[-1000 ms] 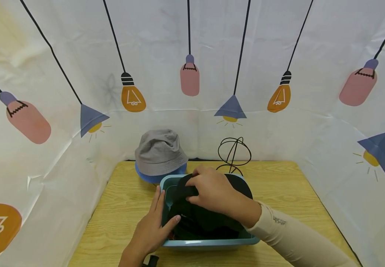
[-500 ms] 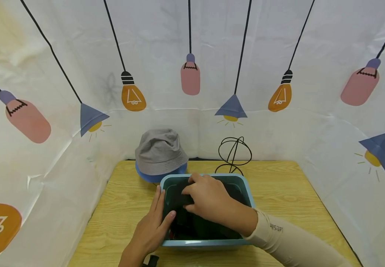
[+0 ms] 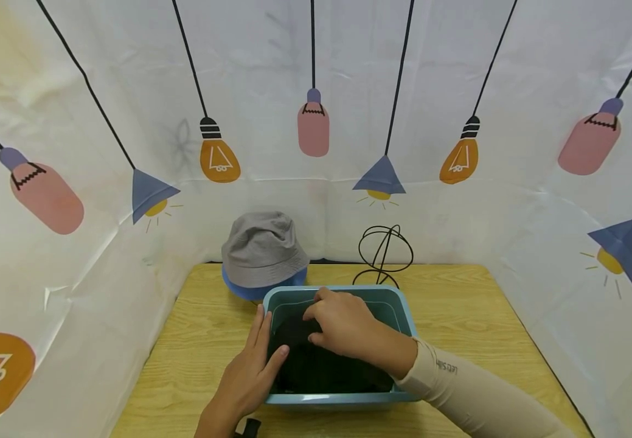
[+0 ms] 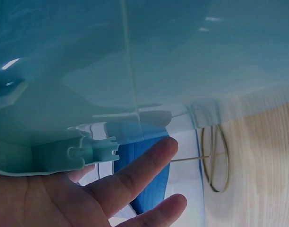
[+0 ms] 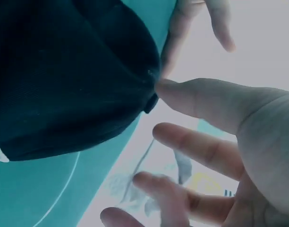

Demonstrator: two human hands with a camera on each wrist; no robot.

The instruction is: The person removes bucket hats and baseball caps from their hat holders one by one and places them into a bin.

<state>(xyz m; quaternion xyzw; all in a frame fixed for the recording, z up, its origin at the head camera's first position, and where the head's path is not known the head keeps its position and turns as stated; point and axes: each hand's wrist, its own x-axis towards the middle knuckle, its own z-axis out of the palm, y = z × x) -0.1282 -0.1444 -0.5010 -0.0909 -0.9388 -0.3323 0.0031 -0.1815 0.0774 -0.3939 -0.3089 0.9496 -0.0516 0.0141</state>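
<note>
A dark cloth cap (image 3: 334,368) lies inside the teal plastic bin (image 3: 343,399); in the right wrist view the cap (image 5: 73,80) shows seams and a small white mark. Just above it is my right hand (image 3: 345,322). The right wrist view has this hand's fingers spread apart, away from the cloth, and the thumb tip at the cap's edge. My left hand (image 3: 244,368) rests at the bin's left side, thumb over the rim and straight fingers along the outer wall. In the left wrist view, the left hand (image 4: 121,191) reaches past a moulded bracket under the rim.
Behind the bin, a grey bucket hat (image 3: 263,249) sits over a blue hat (image 3: 244,291) at the back left. A black wire stand (image 3: 384,249) stands at the back right. The wooden table (image 3: 458,328) runs to a white patterned backdrop (image 3: 316,201).
The cap has gone down into the bin; its upper part showed above the far rim before. My right hand has shifted slightly and loosened from the cap. The left hand has barely moved.
</note>
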